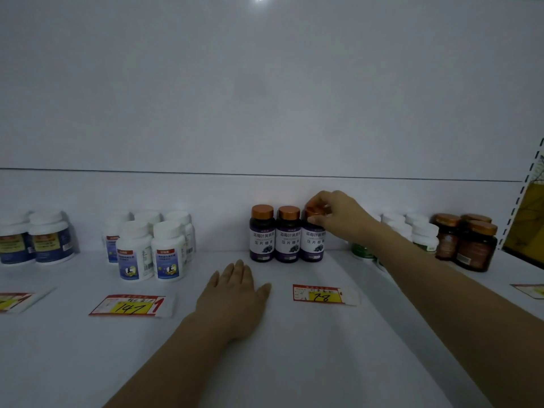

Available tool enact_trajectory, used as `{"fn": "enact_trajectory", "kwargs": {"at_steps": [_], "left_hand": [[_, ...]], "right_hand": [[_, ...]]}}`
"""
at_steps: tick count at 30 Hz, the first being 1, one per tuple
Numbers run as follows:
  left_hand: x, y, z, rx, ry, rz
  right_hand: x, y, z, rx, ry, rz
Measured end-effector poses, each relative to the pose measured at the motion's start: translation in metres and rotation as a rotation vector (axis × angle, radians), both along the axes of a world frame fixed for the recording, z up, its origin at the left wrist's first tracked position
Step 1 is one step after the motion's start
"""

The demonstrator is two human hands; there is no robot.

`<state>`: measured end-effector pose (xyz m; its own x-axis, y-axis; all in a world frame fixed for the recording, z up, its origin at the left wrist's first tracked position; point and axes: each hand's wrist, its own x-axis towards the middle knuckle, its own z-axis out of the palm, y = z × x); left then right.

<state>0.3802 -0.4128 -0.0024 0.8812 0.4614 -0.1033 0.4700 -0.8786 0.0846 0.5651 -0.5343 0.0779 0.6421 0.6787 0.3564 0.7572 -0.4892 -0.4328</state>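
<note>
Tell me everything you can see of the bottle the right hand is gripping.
The bottle is dark and glossy, like plastic or glass, with a purple-and-white label showing Chinese characters and a berry picture. Its copper-coloured cap is on, pinched by the right hand. It stands upright at the back of the white shelf, rightmost of three alike, close against the middle bottle.

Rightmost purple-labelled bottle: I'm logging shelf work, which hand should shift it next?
Right. The right hand grips the purple-labelled bottle by its copper cap; the left hand lies flat on the white shelf.

White bottles (167,251), brown jars (475,245), price tag (129,305) on shelf (323,363)
</note>
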Motion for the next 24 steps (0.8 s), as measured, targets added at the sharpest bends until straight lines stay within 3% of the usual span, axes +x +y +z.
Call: {"fn": "enact_trajectory", "kwargs": {"at_steps": [4,9,17,21,24], "left_hand": [[0.001,0.002,-0.002,0.026,-0.002,-0.006],[0.002,0.001,-0.003,0.026,-0.027,0.004],[-0.005,-0.013,0.01,0.056,-0.119,0.11],[0.003,-0.048,0.03,0.204,-0.016,0.032],[0.021,-0.101,0.044,0.162,-0.069,-0.085]], "right_hand": [[0.001,-0.002,-0.004,0.031,0.003,-0.005],[-0.007,-0.013,0.004,-0.129,-0.056,-0.024],[0.0,-0.099,0.045,-0.163,-0.104,-0.062],[0.02,-0.136,0.055,-0.197,-0.143,-0.055],[0.036,-0.147,0.047,-0.231,-0.148,-0.009]]}}
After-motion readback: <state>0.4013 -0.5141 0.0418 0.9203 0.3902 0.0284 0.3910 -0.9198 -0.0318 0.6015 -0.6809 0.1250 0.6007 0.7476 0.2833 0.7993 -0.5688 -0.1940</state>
